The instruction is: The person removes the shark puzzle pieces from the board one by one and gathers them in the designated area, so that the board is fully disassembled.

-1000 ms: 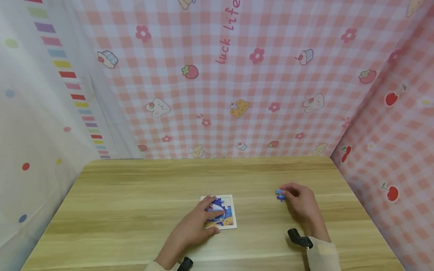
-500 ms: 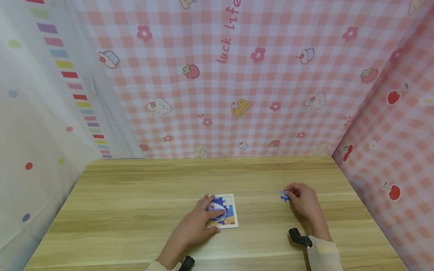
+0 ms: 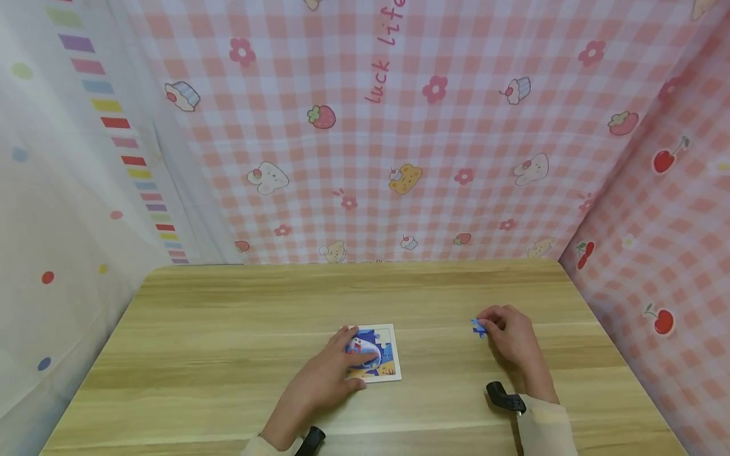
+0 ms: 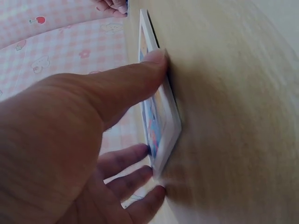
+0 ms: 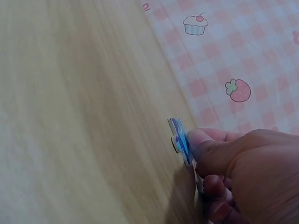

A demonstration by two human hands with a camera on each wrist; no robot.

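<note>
A square jigsaw puzzle board [image 3: 396,354] with a white rim and a blue, white and orange picture lies on the wooden table. Over its left part rests my left hand [image 3: 322,380], fingers spread, partly covering the picture. In the left wrist view the straight thumb [image 4: 140,77] touches the board's near edge, and other fingertips lie at its left end. To the right, apart from the board, my right hand [image 3: 513,335] pinches a small blue puzzle piece [image 3: 478,327] between thumb and fingers. The right wrist view shows this piece [image 5: 179,140] tilted on edge, close over the table.
The wooden table [image 3: 228,329] is bounded behind by a pink checked cloth [image 3: 365,145]. Another checked cloth [image 3: 656,253] hangs on the right, and a dotted white cloth [image 3: 63,240] on the left. Black wrist mounts [image 3: 504,399] sit at the sleeves.
My right hand has shifted slightly right and turned the puzzle piece a little between its fingertips. My left hand stays on the board, almost unmoved.
</note>
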